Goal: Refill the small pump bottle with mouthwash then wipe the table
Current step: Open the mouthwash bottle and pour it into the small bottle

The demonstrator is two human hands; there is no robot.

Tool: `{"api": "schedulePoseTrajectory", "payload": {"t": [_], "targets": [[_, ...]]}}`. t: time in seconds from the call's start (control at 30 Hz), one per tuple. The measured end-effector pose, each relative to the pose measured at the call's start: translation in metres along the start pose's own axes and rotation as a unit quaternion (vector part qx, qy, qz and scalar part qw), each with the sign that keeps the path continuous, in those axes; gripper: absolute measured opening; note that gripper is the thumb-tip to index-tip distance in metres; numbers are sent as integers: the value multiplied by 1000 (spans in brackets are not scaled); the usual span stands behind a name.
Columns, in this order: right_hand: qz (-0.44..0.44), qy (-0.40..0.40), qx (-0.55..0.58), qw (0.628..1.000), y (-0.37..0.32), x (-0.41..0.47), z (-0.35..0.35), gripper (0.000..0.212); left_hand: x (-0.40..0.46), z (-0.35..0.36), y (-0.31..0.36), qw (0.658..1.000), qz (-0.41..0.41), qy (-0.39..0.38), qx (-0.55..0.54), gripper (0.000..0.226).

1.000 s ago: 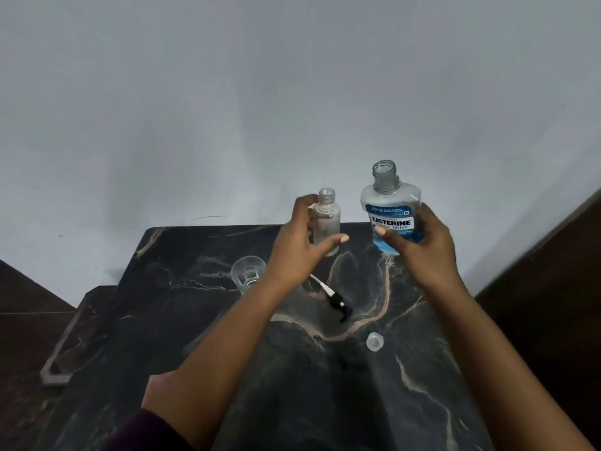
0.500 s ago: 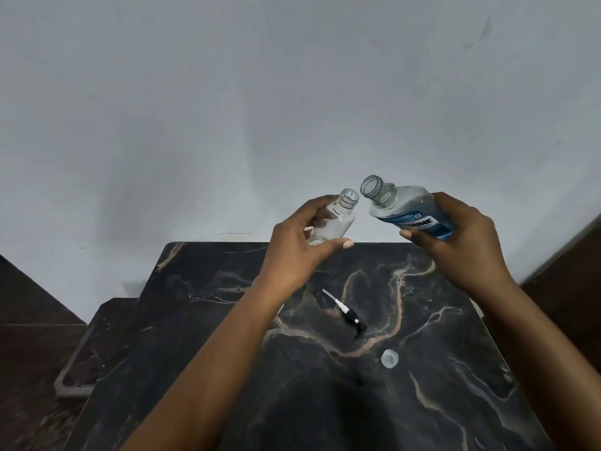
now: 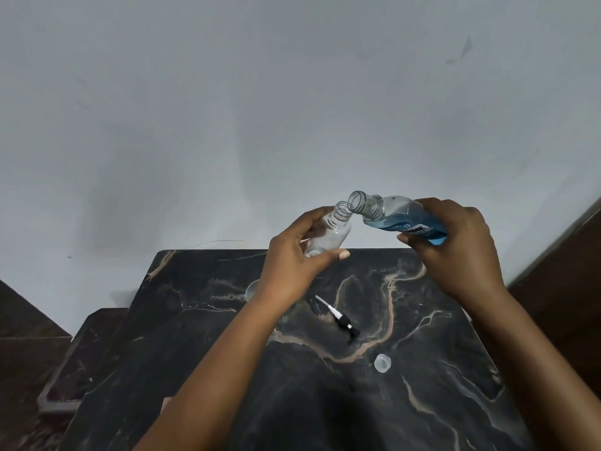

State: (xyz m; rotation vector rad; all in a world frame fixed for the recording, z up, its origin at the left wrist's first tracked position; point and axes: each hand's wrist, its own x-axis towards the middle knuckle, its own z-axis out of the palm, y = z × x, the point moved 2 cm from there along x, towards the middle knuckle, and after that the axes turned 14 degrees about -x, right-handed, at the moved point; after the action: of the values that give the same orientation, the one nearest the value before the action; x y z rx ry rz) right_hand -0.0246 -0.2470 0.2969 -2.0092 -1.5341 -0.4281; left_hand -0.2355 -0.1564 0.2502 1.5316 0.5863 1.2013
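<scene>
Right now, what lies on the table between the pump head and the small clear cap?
Nothing: in the head view the stretch of dark marble table between the pump head and the clear cap is bare.

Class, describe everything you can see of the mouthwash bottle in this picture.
The mouthwash bottle looks like clear plastic, with blue liquid pooled along its lower side and a blue-and-white label partly hidden by fingers. Its cap is off, baring a threaded neck. The right hand holds it in the air above the table's far edge, tipped nearly flat toward the left. Its open mouth sits close beside the small bottle, which the left hand holds. No stream is visible.
</scene>
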Motion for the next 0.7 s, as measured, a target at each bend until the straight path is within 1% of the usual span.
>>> {"api": "schedulePoseTrajectory", "payload": {"t": [0.3,0.7], "targets": [[-7,23,-40,999,5,0,-4,43,-3,9,1,1000,-6,2,-5,59],[-24,38,-45,998,9,2,-5,42,-5,12,2,1000,-8,6,0,60]]}}
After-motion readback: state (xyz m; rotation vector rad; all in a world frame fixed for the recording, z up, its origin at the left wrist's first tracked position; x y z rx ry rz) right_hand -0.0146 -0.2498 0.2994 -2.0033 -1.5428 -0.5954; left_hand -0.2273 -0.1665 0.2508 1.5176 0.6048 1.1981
